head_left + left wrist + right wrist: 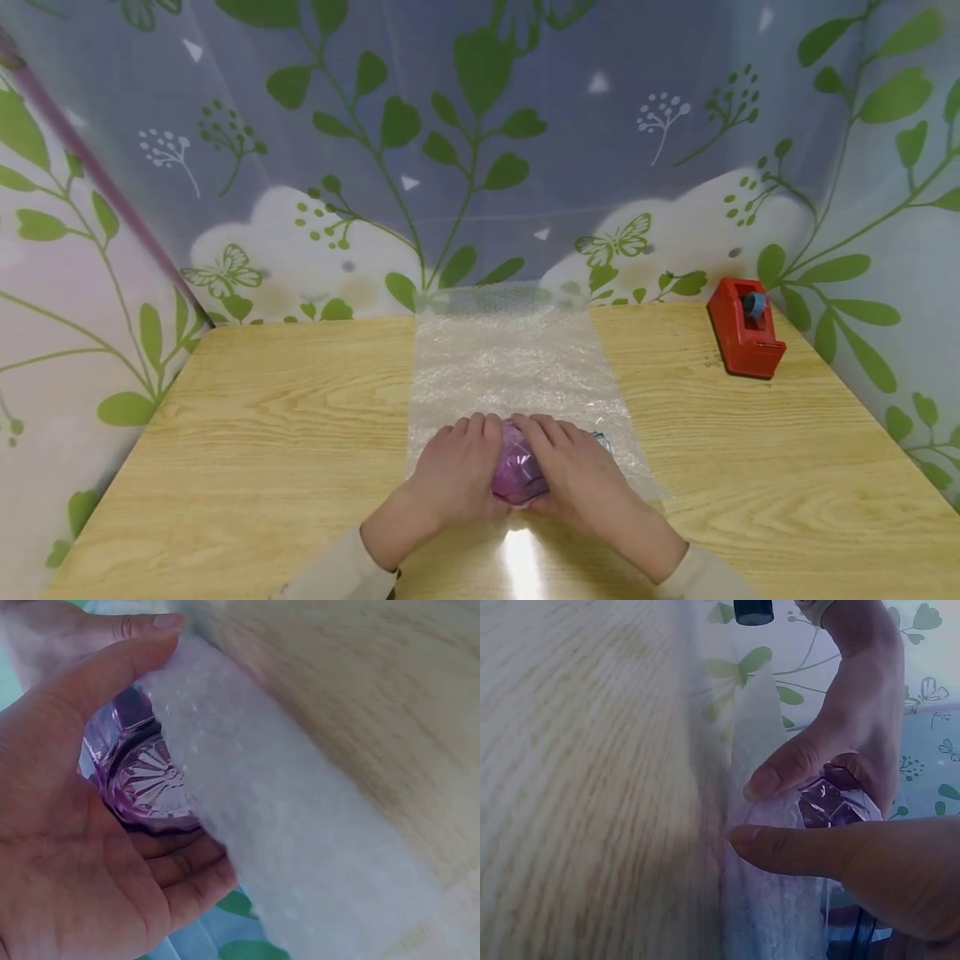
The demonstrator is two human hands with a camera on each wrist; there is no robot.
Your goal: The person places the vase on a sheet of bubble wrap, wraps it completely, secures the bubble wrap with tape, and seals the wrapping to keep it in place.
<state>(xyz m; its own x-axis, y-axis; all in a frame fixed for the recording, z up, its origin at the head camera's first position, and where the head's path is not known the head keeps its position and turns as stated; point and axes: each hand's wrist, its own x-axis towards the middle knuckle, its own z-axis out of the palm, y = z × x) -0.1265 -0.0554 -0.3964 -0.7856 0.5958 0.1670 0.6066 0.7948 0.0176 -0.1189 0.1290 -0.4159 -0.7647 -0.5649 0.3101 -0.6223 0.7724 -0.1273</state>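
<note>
A purple faceted glass cup (517,467) lies between both hands over a sheet of bubble wrap (510,358). The left wrist view shows one round end of the cup (161,780), with a radial pattern. My left hand (457,467) curls round the cup's left side, its thumb pressing the edge of the wrap (285,802). From the other side my right hand (577,467) grips the cup, thumb also on the wrap (769,877). Past the right hand's fingers shows a bit of a light blue clear thing (602,440); mostly hidden, its kind is unclear.
A red tape dispenser (750,333) with a blue roll stands at the back right of the wooden table (285,425). Leaf-patterned cloth (480,150) hangs behind and along both sides. The wrap's far end rises against the back cloth.
</note>
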